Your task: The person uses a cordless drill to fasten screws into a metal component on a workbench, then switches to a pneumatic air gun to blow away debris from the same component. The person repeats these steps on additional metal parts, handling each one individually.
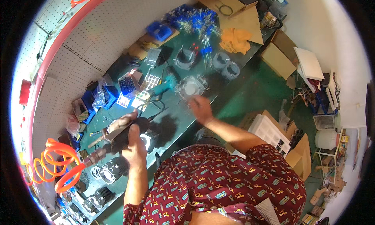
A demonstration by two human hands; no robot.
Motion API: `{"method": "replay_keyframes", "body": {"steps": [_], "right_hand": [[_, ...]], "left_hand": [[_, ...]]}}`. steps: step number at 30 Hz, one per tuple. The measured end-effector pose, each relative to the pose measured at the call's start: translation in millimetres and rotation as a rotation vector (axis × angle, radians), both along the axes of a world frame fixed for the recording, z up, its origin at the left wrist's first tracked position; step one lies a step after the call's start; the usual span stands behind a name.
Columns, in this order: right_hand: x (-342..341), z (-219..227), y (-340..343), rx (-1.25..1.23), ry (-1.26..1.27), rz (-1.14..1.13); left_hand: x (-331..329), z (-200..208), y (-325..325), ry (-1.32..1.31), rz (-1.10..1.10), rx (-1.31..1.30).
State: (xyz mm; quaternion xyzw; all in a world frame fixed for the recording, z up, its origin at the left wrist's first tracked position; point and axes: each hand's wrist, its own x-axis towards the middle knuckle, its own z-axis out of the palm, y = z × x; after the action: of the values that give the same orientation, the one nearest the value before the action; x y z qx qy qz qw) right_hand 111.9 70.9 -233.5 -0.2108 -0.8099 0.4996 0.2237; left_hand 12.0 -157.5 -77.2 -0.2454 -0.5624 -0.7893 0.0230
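My left hand (134, 149) is closed around a dark air tool (119, 139). A thin bit points from the tool toward the upper right, and an orange coiled hose (58, 162) joins its lower end. Over the bench, my right hand (201, 110) is at the near edge of a round grey metal housing (191, 88). Its fingers are blurred, so I cannot tell whether they grip anything or touch the housing. Just left of the housing lies a teal power drill (166, 85).
Ring-shaped grey parts (184, 59) stand farther back on the green bench, before a heap of blue parts with wires (191, 20). Orange gloves (235, 40) lie to their right. A box of screws (127, 84) is at left; metal housings (109, 172) sit at lower left.
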Motion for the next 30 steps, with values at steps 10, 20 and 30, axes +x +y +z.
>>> {"method": "replay_keyframes", "body": {"steps": [10,20,30], "right_hand": [[-36.7,-46.1,114.9,0.216,0.125,0.009],[-43.1,-74.2,120.3,-0.022,0.111,0.202],[-45.8,-68.7,120.9,0.015,0.158,0.184]], "left_hand": [[-2.3,-42.4,86.4,-0.066,0.098,-0.254],[6.5,-55.2,110.2,-0.172,0.193,-0.286],[6.3,-48.0,121.2,-0.046,0.198,-0.432]]}}
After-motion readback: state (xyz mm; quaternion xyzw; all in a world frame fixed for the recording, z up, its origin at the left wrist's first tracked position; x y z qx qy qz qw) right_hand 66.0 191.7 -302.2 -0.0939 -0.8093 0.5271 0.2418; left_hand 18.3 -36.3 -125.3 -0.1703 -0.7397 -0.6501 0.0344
